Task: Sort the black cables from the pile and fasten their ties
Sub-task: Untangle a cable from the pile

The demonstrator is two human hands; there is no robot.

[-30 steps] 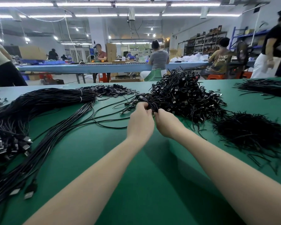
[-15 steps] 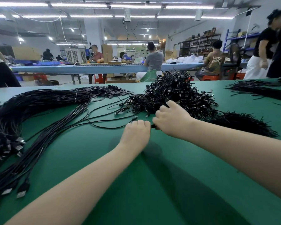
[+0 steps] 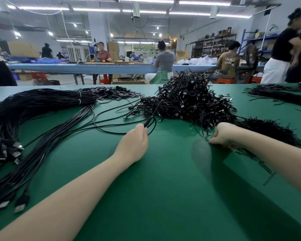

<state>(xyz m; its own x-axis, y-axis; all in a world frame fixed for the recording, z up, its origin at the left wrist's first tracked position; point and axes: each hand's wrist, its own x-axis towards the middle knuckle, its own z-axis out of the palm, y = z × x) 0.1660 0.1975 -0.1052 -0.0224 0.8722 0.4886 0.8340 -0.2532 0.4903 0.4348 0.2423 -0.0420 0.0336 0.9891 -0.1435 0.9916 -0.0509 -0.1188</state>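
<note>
Both hands have split apart since a moment ago: the right hand (image 3: pixel 223 135) has swung out to the right edge of the pile and the left hand (image 3: pixel 135 144) sits alone at centre. Left hand is curled, gripping a looped black cable (image 3: pixel 150 124) that trails back into the tangled pile of cables (image 3: pixel 189 103) heaped mid-table. Right hand is curled too, fingertips (image 3: pixel 213 140) pinching at thin black ties (image 3: pixel 268 129) spread in a bristly heap just beside the pile. Over on the left of the green table (image 3: pixel 163 188) lies a long bundle of straightened cables (image 3: pixel 47 101).
</note>
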